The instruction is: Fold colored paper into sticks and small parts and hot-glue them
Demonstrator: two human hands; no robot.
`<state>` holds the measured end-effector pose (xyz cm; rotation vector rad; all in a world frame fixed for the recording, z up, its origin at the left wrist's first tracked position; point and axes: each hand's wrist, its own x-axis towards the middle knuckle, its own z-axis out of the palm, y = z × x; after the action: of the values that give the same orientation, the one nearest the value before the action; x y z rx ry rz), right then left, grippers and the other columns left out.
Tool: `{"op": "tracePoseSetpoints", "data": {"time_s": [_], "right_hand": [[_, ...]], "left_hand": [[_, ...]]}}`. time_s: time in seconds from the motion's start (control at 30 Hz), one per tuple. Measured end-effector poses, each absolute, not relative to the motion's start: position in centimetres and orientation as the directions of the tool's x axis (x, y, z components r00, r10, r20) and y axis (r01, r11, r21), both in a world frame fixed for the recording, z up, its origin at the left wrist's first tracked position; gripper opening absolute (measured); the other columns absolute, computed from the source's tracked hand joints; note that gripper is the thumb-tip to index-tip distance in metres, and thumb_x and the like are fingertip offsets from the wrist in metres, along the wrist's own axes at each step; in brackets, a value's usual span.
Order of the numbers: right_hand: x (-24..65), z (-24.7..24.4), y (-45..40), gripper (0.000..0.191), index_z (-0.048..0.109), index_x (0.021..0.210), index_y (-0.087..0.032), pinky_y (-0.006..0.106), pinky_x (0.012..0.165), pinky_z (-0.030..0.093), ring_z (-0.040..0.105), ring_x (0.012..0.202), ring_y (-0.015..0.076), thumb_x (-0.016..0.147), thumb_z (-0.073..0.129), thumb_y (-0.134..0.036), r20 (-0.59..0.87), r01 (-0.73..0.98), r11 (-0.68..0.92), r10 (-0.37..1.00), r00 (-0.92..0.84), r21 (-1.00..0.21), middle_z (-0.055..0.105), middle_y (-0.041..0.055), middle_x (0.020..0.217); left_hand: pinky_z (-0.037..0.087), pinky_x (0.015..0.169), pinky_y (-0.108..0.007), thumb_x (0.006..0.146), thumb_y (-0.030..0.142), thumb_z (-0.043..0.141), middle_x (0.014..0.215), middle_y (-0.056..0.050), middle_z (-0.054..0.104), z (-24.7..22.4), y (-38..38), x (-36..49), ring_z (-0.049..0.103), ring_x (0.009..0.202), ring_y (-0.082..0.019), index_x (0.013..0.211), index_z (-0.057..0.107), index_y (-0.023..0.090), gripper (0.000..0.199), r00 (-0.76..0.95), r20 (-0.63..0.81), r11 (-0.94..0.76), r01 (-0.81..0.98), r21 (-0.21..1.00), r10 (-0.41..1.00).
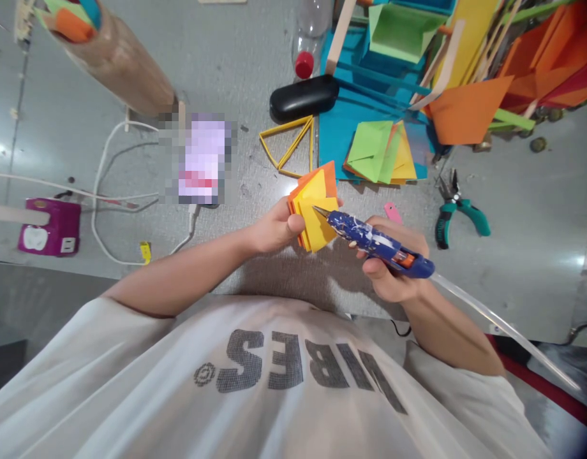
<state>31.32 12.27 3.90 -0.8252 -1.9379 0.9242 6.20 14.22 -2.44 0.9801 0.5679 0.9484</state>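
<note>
Left hand [277, 226] pinches folded yellow paper [318, 231], underside hidden; right hand [396, 284] clasps 1 blue glue gun [372, 241]; phone [203, 153] pixelated.

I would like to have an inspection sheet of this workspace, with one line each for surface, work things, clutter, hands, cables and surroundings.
Surface: grey table, small dark marks.
Work things: folded papers, yellow and orange; blue glue gun, nozzle at the papers, contact unclear; clear glue stick projecting from its rear.
Clutter: black case, yellow frame, pliers, stacked papers, red-capped bottle.
Hands: left hand holds the folded papers; right hand grips the glue gun.
Cables: white cable plugged into the phone; on the glue gun, nothing seen.
Surroundings: red band at lower right; co-workers, nothing seen.
</note>
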Motion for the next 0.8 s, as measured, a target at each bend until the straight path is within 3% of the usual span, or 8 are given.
{"op": "tracePoseSetpoints", "data": {"time_s": [0.17, 0.33, 0.57, 0.8], "right_hand": [[31.4, 3.9, 12.2, 0.041, 0.066, 0.082, -0.028, 0.037, 0.052, 0.045, 0.064, 0.064, 0.0212, 0.106, 0.069, -0.060, 0.394, 0.197, 0.526, 0.793, -0.465, -0.827, 0.064, 0.0033, 0.073], [31.2, 4.2, 12.3, 0.042, 0.064, 0.080, -0.026, 0.035, 0.052, 0.044, 0.064, 0.064, 0.0201, 0.107, 0.068, -0.059, 0.404, 0.188, 0.542, 0.778, -0.481, -0.819, 0.064, 0.0034, 0.073], [31.2, 4.3, 12.1, 0.042, 0.063, 0.081, -0.026, 0.035, 0.052, 0.039, 0.058, 0.059, 0.0183, 0.107, 0.068, -0.059, 0.394, 0.198, 0.545, 0.771, -0.501, -0.815, 0.061, 0.0027, 0.072], [31.1, 4.4, 12.1, 0.044, 0.061, 0.081, -0.025, 0.034, 0.053, 0.037, 0.058, 0.060, 0.0171, 0.108, 0.067, -0.059, 0.417, 0.206, 0.584, 0.745, -0.521, -0.785, 0.059, 0.0018, 0.072]], "left_hand": [[0.065, 0.093, -0.040, 0.065, 0.104, 0.077, 0.142, -0.020, 0.078, -2.4, 14.4, 6.3, 0.079, 0.122, -0.037, 0.124, 0.086, 0.017, 0.105, 0.428, -0.013, 0.219, -0.437, 0.872, 0.903], [0.065, 0.088, -0.039, 0.064, 0.100, 0.081, 0.143, -0.019, 0.077, -2.0, 14.4, 6.3, 0.081, 0.114, -0.034, 0.123, 0.086, 0.017, 0.102, 0.428, -0.039, 0.264, -0.480, 0.837, 0.903], [0.064, 0.108, -0.052, 0.057, 0.103, 0.081, 0.133, -0.017, 0.081, -1.8, 14.7, 6.3, 0.068, 0.146, -0.047, 0.112, 0.086, 0.018, 0.101, 0.337, -0.054, 0.234, -0.522, 0.820, 0.940], [0.065, 0.109, -0.051, 0.055, 0.106, 0.079, 0.114, -0.015, 0.085, -1.9, 15.4, 6.1, 0.075, 0.138, -0.045, 0.107, 0.087, 0.017, 0.103, 0.292, -0.026, 0.183, -0.529, 0.829, 0.956]]}}
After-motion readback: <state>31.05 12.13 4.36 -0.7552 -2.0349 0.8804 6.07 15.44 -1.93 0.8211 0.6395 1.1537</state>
